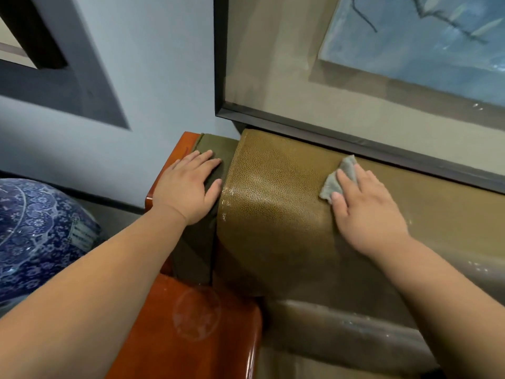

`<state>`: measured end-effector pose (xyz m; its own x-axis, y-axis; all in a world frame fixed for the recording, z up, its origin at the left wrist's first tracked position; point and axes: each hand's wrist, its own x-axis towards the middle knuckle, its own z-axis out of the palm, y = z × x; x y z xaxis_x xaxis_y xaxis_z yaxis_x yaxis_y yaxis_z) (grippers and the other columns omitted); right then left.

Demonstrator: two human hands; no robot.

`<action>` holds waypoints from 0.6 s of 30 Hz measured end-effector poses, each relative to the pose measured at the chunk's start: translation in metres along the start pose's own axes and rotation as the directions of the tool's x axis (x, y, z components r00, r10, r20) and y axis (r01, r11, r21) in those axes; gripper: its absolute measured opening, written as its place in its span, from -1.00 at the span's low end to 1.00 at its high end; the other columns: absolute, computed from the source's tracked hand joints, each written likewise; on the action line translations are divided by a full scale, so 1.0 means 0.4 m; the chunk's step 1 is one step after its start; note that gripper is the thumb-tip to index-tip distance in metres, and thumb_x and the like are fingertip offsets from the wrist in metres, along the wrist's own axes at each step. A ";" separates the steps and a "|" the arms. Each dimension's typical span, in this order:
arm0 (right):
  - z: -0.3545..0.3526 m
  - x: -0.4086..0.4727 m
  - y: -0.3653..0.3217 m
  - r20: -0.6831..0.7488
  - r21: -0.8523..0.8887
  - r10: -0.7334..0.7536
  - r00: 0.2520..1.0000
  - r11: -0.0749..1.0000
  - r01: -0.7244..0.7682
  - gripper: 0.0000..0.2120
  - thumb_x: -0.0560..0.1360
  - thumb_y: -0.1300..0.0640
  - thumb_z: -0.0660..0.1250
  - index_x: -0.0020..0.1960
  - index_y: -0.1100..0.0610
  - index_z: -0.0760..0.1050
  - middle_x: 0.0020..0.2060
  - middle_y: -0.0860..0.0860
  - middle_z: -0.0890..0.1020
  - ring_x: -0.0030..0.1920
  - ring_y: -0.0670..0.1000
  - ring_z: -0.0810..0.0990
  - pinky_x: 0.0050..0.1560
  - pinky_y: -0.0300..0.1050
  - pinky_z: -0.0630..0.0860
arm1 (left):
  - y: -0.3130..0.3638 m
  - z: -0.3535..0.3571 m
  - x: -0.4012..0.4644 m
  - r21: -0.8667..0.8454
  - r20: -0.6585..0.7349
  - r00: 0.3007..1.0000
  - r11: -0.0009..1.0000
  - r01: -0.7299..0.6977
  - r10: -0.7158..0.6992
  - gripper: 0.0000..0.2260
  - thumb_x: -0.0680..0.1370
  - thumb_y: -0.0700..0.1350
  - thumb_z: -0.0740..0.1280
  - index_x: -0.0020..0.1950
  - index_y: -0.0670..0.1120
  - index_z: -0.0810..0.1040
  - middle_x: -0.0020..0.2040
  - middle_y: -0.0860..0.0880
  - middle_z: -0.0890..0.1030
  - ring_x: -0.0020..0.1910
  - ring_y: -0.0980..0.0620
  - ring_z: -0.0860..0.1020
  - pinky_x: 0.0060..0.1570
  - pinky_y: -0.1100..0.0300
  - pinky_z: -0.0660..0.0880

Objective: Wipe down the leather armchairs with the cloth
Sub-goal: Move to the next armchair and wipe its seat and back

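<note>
Nearest the lens: 2 bare forearms, reaching forward over the glossy wooden armrest (191, 324) toward the top of the leather armchair (273, 203). Left of that armchair, low down, a blue-and-white porcelain jar (35, 236); directly behind and above its backrest, a dark-framed picture (355, 77) leaning close to the leather.

Judging progress: mid-wipe along the top roll of the backrest. Wet-looking sheen and droplets on the leather at the armchair's left edge suggest that stretch already covered; leather further right of the cloth looks dull and blurred, so likely not yet done. Seat, lower back, arms and any other armchairs outside the view, so cannot tell their state. Probably early to middle of the job.

Left hand (188, 184) laid flat on the darker side panel at the armchair's left edge, fingers straight and slightly spread, gripping nothing, apparently bracing.

Right hand (366, 212) flat on top of the backrest, right of the armchair's middle, fingers (347, 184) extended and pressing down on the grey cloth (341, 176). Cloth crumpled small, trapped between fingertips and leather, peeking out ahead of and to the left of the fingertips, just below the picture frame. No pinch or curl visible; held by pressure alone
</note>
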<state>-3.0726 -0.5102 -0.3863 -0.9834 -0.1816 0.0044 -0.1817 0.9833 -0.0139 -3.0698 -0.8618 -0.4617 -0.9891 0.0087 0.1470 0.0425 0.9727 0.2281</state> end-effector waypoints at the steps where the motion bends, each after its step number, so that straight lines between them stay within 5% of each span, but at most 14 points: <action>1: -0.001 -0.006 -0.044 0.012 -0.003 -0.012 1.000 1.000 0.012 -0.27 0.61 -0.25 -0.21 0.67 0.06 0.18 0.66 0.19 0.14 0.62 0.26 0.15 0.62 0.20 0.10 | 0.002 -0.003 -0.001 0.005 0.011 1.000 1.000 -0.008 0.008 -0.41 0.65 0.27 -0.04 0.61 0.10 0.37 0.63 0.04 0.35 0.63 -0.05 0.27 0.59 -0.13 0.25; 7: 0.007 -0.076 -0.221 0.059 -0.043 -0.419 0.906 0.906 0.422 -0.39 0.72 -0.11 0.02 0.70 -0.08 -0.10 0.69 0.06 -0.10 0.68 0.13 -0.12 0.66 0.09 -0.13 | 0.014 -0.020 -0.010 -0.085 0.051 0.998 0.995 0.044 -0.039 -0.48 0.69 0.19 -0.03 0.59 0.09 0.40 0.63 0.03 0.37 0.62 -0.04 0.27 0.61 -0.12 0.19; 11: -0.010 -0.086 -0.010 0.028 -0.024 -0.267 0.963 0.963 0.268 -0.42 0.70 -0.16 -0.08 0.68 -0.03 0.09 0.67 0.08 0.13 0.66 0.13 0.07 0.66 0.05 0.01 | 0.137 -0.096 0.016 -0.320 0.087 0.972 0.917 0.236 -0.220 -0.54 0.73 0.17 0.07 0.61 0.12 0.34 0.58 -0.02 0.42 0.56 -0.10 0.36 0.58 -0.21 0.26; 15: -0.025 -0.110 0.096 0.027 0.017 0.041 0.999 0.999 -0.041 -0.41 0.69 -0.14 -0.10 0.67 0.03 0.14 0.67 0.13 0.11 0.66 0.17 0.08 0.65 0.11 0.03 | 0.352 -0.108 0.046 -0.091 0.003 0.996 0.992 -0.090 0.090 -0.45 0.65 0.25 0.14 0.63 0.13 0.26 0.63 -0.01 0.31 0.61 -0.07 0.25 0.63 -0.18 0.14; 18: -0.026 -0.129 0.009 0.035 0.036 -0.053 0.998 0.998 0.051 -0.43 0.72 -0.10 -0.03 0.69 0.02 0.04 0.69 0.12 0.00 0.67 0.17 -0.04 0.66 0.14 -0.04 | 0.443 -0.058 0.047 0.084 0.036 0.985 0.982 -0.171 0.168 -0.44 0.62 0.27 0.07 0.60 0.15 0.35 0.62 0.04 0.35 0.60 -0.01 0.27 0.64 -0.11 0.11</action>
<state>-3.0224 -0.4969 -0.3763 -0.9719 -0.2335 -0.0301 -0.2318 0.9715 -0.0498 -3.0777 -0.6947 -0.3963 -0.9723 0.1806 0.1484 0.1987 0.9729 0.1180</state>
